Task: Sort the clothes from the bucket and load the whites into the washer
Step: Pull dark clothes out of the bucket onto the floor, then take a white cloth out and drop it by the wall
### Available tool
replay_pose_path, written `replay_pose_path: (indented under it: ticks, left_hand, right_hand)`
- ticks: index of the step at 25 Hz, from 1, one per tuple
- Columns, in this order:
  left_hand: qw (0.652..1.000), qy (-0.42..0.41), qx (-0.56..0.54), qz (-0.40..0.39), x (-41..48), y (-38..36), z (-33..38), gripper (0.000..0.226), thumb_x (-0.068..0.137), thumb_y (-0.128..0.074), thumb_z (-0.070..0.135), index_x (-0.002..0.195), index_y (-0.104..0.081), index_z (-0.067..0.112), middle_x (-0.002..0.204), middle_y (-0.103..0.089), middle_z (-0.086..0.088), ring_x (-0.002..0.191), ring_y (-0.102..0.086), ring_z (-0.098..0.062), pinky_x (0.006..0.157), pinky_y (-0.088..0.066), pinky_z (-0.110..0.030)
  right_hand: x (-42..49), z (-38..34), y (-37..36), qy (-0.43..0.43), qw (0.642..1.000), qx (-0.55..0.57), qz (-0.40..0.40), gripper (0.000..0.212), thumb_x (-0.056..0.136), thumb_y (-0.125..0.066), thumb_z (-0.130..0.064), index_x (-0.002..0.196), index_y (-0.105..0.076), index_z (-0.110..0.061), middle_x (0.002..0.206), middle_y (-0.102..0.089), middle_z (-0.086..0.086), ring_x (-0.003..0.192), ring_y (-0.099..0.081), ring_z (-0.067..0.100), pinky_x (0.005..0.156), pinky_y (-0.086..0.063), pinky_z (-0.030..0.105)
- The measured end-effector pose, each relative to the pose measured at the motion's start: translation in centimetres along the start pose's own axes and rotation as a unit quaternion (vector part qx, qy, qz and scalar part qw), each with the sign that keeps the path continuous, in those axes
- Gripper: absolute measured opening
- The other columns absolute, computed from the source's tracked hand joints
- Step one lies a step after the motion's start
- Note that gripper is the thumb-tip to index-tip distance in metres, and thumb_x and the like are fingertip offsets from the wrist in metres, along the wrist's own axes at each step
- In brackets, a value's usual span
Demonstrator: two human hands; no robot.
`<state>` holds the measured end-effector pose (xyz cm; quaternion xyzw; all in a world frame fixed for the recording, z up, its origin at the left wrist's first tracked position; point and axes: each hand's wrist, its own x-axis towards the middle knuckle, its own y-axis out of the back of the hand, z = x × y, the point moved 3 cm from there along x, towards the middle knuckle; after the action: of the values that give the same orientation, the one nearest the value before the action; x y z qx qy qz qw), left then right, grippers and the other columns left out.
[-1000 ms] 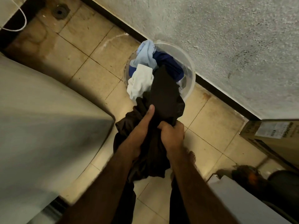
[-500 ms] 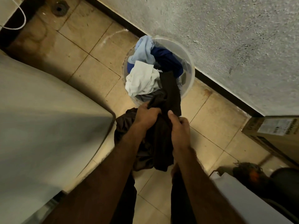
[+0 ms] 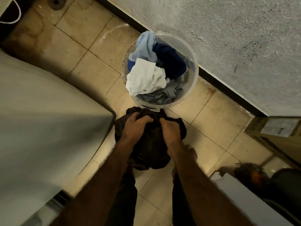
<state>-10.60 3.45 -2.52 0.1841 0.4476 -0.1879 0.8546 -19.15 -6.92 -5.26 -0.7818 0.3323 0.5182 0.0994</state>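
Both fists are clamped on the dark brown garment [image 3: 149,152]: my left hand [image 3: 135,128] and right hand [image 3: 169,132] sit side by side, fingers dug into the bunched cloth just in front of the bucket [image 3: 193,75]. I hold it clear of the rim, I judge, because darks stay out of the load. Inside the bucket the white garment [image 3: 145,79] lies on top, with a light blue garment [image 3: 145,46], a navy garment [image 3: 171,62] and a grey garment [image 3: 162,95] around it. Left of the bucket stands what I take for the washer [image 3: 40,128].
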Motion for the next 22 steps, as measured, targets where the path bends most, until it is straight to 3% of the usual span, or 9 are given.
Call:
replay_pose_path:
  ticks: [3, 5, 7, 9, 12, 15, 17, 19, 22]
  left_hand:
    - [0.999, 0.01, -0.015, -0.033, 0.7, 0.5, -0.7, 0.062, 0.07, -0.079, 0.028, 0.129, -0.062, 0.026, 0.118, -0.07, -0.001, 0.11, -0.066, -0.023, 0.095, -0.055, -0.039]
    - [0.997, 0.03, 0.007, -0.076, 1.2, 0.6, -1.2, 0.031, 0.073, -0.075, 0.032, 0.104, -0.075, 0.037, 0.1, -0.077, 0.004, 0.102, -0.068, -0.024, 0.082, -0.058, -0.03]
    - [0.995, -0.001, 0.102, -0.022, 2.3, 1.2, -1.9, 0.02, 0.081, -0.071, 0.032, 0.1, -0.076, 0.034, 0.1, -0.077, 0.003, 0.102, -0.069, -0.024, 0.087, -0.058, -0.034]
    - [0.957, -0.052, 0.281, 0.052, 3.8, 1.6, -2.6, 0.041, 0.083, -0.07, 0.037, 0.123, -0.065, 0.028, 0.122, -0.07, -0.002, 0.115, -0.064, -0.026, 0.097, -0.051, -0.035]
    - [0.89, -0.059, 0.451, 0.003, 5.7, 0.9, -3.2, 0.075, 0.079, -0.071, 0.056, 0.143, -0.048, 0.025, 0.145, -0.053, -0.007, 0.133, -0.05, -0.03, 0.107, -0.046, -0.045]
    - [0.96, -0.089, 0.241, 0.106, 7.1, 1.4, -0.9, 0.084, 0.074, -0.073, 0.06, 0.145, -0.042, 0.026, 0.146, -0.051, -0.007, 0.13, -0.054, -0.029, 0.105, -0.049, -0.048]
    - [0.957, -0.118, 0.164, 0.207, 7.8, 2.3, 1.5, 0.098, 0.075, -0.077, 0.054, 0.153, -0.027, 0.025, 0.155, -0.038, -0.006, 0.132, -0.052, -0.032, 0.104, -0.049, -0.048]
    - [0.949, -0.14, 0.178, 0.221, 8.9, 2.3, 3.7, 0.099, 0.076, -0.08, 0.047, 0.155, -0.024, 0.024, 0.154, -0.041, -0.007, 0.13, -0.054, -0.032, 0.102, -0.051, -0.048]
    - [0.946, -0.136, 0.196, 0.221, 10.1, 1.7, 6.1, 0.05, 0.087, -0.07, 0.037, 0.133, -0.058, 0.02, 0.124, -0.069, -0.01, 0.112, -0.065, -0.033, 0.089, -0.053, -0.037]
  right_hand:
    - [0.1, 1.5, -0.5, -0.059, 0.993, 0.067, -0.075, 0.035, 0.099, -0.054, -0.03, 0.074, -0.078, -0.024, 0.081, -0.077, 0.003, 0.079, -0.072, 0.021, 0.067, -0.054, 0.03]
    - [0.4, 2.1, -0.7, -0.071, 0.989, 0.082, -0.102, 0.04, 0.101, -0.052, -0.031, 0.073, -0.08, -0.026, 0.078, -0.078, 0.0, 0.076, -0.073, 0.018, 0.066, -0.053, 0.028]
    - [1.3, 2.2, -1.2, -0.027, 0.995, -0.019, -0.098, 0.025, 0.101, -0.055, -0.027, 0.09, -0.077, -0.02, 0.089, -0.074, 0.002, 0.089, -0.07, 0.022, 0.073, -0.052, 0.028]
    - [1.9, 1.9, -1.3, 0.022, 0.989, -0.14, -0.048, 0.017, 0.096, -0.063, -0.028, 0.107, -0.07, -0.016, 0.098, -0.069, -0.001, 0.097, -0.065, 0.021, 0.083, -0.051, 0.03]
    - [3.2, 0.9, -1.2, 0.028, 0.993, -0.116, -0.015, 0.02, 0.092, -0.069, -0.033, 0.105, -0.072, -0.018, 0.098, -0.07, -0.005, 0.1, -0.065, 0.018, 0.091, -0.052, 0.035]
    - [3.8, -0.3, -1.0, 0.052, 0.989, -0.135, -0.03, 0.025, 0.092, -0.067, -0.033, 0.097, -0.074, -0.009, 0.091, -0.073, 0.005, 0.093, -0.068, 0.025, 0.093, -0.054, 0.041]
    - [4.0, -0.5, -0.5, 0.058, 0.989, -0.134, -0.021, 0.03, 0.093, -0.065, -0.032, 0.097, -0.072, -0.003, 0.095, -0.073, 0.016, 0.095, -0.068, 0.033, 0.095, -0.054, 0.048]
    - [4.4, 0.0, 0.0, 0.046, 0.993, -0.108, -0.023, 0.027, 0.094, -0.065, -0.029, 0.096, -0.07, -0.003, 0.097, -0.072, 0.019, 0.097, -0.068, 0.037, 0.097, -0.053, 0.053]
    - [4.2, 0.6, 0.4, 0.031, 0.997, -0.068, -0.028, 0.017, 0.091, -0.067, -0.028, 0.086, -0.072, -0.012, 0.087, -0.072, 0.01, 0.09, -0.068, 0.032, 0.097, -0.053, 0.056]
